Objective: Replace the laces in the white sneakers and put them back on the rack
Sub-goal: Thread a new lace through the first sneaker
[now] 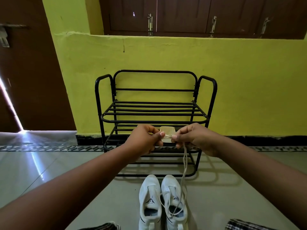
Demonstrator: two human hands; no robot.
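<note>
In front of the rack (156,112), my left hand (146,140) and right hand (192,138) each pinch a small pale packet (167,131), half hidden behind my fingers. A lace (184,165) hangs from my right hand to the sneakers (163,201) below the rack, heels cut off.

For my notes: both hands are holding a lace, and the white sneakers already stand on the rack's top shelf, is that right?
Not quite. In the head view both hands do hold the lace, but the sneakers stand on the floor before the rack, not on its top shelf.
</note>
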